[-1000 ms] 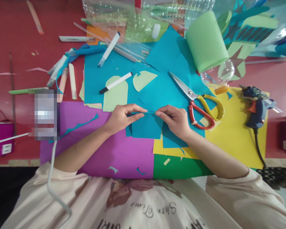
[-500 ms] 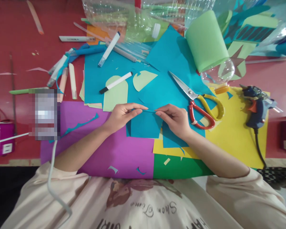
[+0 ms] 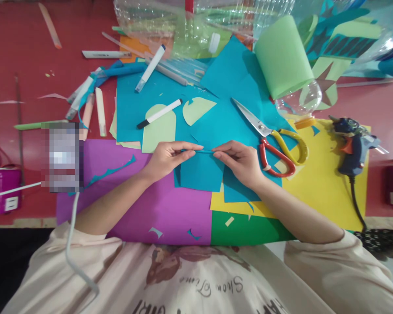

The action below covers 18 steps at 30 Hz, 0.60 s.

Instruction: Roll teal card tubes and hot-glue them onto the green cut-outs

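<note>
A piece of blue paper is pinched along its top edge between my two hands, with the rest hanging below toward me. My left hand grips the left end of that edge between thumb and fingertips. At the right end, my right hand pinches it the same way. The edge looks thin and narrow, perhaps folded; I cannot tell exactly. Just right of my right hand lie scissors with one red and one yellow handle, blades apart. A light green arch-shaped paper rests beyond my left hand, a marker across it.
Blue sheets, a purple sheet and a yellow sheet cover the red table. A glue gun lies at right. A bottle wrapped in green paper stands tilted behind the scissors. At left is a blurred-out device with a cable.
Both hands keep the same pinch at almost the same spot. The lower edge of the held blue paper has shifted very slightly toward me.
</note>
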Available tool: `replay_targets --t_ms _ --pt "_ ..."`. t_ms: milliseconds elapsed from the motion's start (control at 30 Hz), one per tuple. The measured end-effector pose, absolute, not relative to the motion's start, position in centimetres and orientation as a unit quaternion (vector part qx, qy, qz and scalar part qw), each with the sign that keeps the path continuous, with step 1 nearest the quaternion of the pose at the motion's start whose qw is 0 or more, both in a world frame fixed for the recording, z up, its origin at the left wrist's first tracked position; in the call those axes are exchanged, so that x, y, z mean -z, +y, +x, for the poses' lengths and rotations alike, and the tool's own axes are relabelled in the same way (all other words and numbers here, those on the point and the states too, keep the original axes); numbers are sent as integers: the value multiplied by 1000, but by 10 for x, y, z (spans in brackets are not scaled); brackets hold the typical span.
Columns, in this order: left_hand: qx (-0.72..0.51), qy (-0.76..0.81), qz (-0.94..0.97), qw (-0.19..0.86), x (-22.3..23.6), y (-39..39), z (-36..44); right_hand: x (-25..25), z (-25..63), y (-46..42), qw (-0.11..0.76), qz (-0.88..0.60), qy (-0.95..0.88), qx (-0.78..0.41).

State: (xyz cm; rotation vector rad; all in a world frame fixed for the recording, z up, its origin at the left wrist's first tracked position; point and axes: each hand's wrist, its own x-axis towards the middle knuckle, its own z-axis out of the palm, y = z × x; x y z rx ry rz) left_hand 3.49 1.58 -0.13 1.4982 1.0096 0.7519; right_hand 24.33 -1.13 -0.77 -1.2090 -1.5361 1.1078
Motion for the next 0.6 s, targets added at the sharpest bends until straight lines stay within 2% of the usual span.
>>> replay_targets --t_ms 600 --pt "-309 441 638 550 2 15 34 6 244 -10 430 -486 -606 -460"
